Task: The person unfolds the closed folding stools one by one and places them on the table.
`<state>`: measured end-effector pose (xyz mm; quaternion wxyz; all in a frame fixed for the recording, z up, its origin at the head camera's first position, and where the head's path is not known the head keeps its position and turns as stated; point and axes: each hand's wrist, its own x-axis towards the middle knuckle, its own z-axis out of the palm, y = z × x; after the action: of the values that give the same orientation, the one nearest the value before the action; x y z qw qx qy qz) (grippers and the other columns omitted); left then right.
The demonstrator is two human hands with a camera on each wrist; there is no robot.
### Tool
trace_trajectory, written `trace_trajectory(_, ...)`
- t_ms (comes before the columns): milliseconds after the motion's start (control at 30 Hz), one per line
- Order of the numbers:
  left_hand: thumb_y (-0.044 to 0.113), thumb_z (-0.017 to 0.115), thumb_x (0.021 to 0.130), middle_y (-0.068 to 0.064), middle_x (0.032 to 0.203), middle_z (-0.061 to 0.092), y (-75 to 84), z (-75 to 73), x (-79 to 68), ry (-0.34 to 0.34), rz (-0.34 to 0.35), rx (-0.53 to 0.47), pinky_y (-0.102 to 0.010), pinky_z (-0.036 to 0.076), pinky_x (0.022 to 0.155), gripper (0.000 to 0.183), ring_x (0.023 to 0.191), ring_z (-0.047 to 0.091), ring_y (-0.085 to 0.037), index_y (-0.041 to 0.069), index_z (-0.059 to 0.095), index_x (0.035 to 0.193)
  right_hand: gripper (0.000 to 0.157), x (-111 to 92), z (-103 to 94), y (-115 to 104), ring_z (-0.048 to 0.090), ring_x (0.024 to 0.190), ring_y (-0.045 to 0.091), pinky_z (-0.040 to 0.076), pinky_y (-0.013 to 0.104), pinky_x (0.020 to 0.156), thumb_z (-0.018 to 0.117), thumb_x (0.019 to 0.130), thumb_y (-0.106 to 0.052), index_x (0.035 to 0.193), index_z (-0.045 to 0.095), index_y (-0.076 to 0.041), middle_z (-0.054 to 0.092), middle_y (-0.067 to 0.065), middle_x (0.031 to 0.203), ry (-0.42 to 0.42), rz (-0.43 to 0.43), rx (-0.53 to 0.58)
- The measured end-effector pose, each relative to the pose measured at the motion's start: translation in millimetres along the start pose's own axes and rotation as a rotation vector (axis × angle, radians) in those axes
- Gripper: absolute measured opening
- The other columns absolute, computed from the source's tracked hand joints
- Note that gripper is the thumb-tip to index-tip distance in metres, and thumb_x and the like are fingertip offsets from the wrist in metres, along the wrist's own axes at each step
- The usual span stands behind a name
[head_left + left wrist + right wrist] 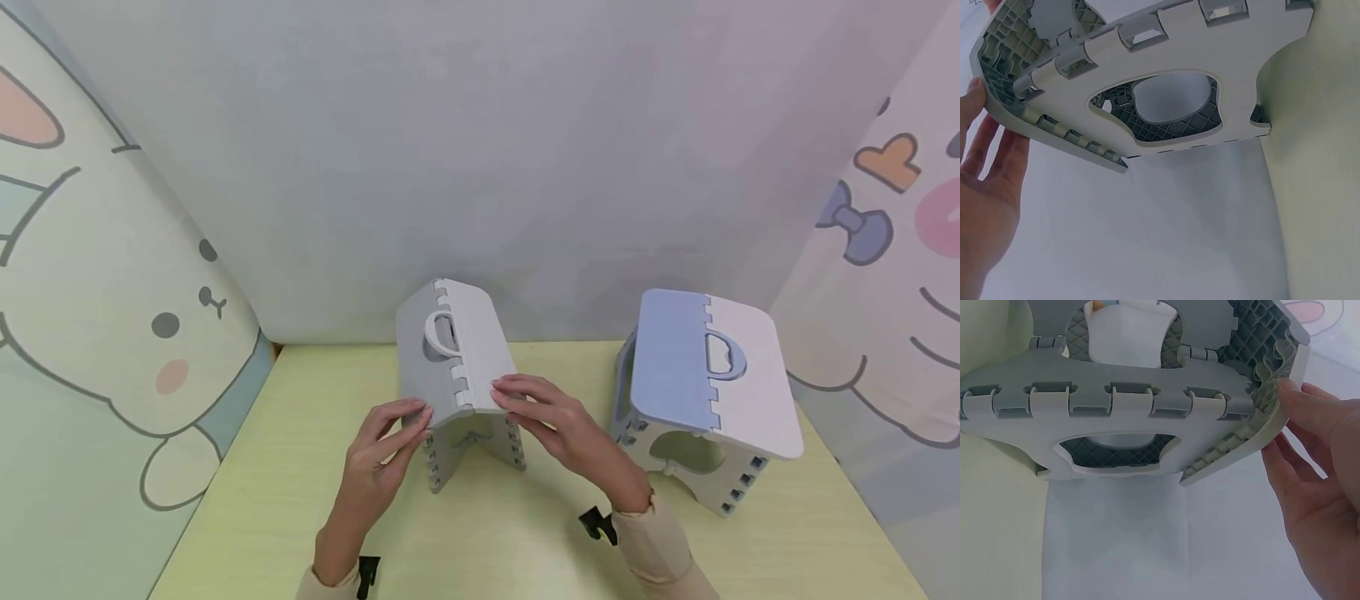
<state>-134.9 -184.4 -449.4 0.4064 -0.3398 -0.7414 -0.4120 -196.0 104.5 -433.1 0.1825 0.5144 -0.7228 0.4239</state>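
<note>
A grey-and-white folding step stool stands on the table, its two top halves sloping down from a raised middle hinge like a roof. My left hand pinches the near edge of the grey half. In the left wrist view the left thumb lies at the rim with the fingers against the other face. My right hand pinches the white half's near edge; the right wrist view shows the right thumb on the ribbed inner side. The hinged legs stand partly folded, angled inward. A loop handle sits at the middle.
A blue-and-white folding stool stands unfolded with a flat top to the right. Both are on a pale yellow-green table. A grey-white backdrop rises behind, with cartoon-printed panels at the sides.
</note>
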Motion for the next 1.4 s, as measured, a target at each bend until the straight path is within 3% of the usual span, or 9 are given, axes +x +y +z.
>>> trace_trajectory(733,0.013,0.071,0.098,-0.025,0.114,0.066,1.0,-0.9,1.0,-0.002,-0.012,0.015,-0.024,0.049,0.104,0.026,0.115,0.061,-0.033,-0.008,0.075,0.113,0.058,0.4,-0.9,-0.5,0.053,0.134,0.031,0.052,0.033,0.103,0.072,0.084,0.018,0.138,0.064,-0.003,0.058,0.014,0.142,-0.017,0.023,-0.002)
trace_trajectory(1400,0.018,0.069,0.1,-0.02,0.112,0.069,1.8,0.7,-0.5,-0.011,-0.038,0.099,-0.023,0.047,0.106,0.027,0.113,0.061,-0.035,-0.005,0.077,0.112,0.056,0.1,0.9,3.7,0.049,0.137,0.033,0.044,0.031,0.111,0.071,0.086,0.017,0.138,0.063,-0.001,0.057,0.014,0.143,-0.032,0.025,-0.038)
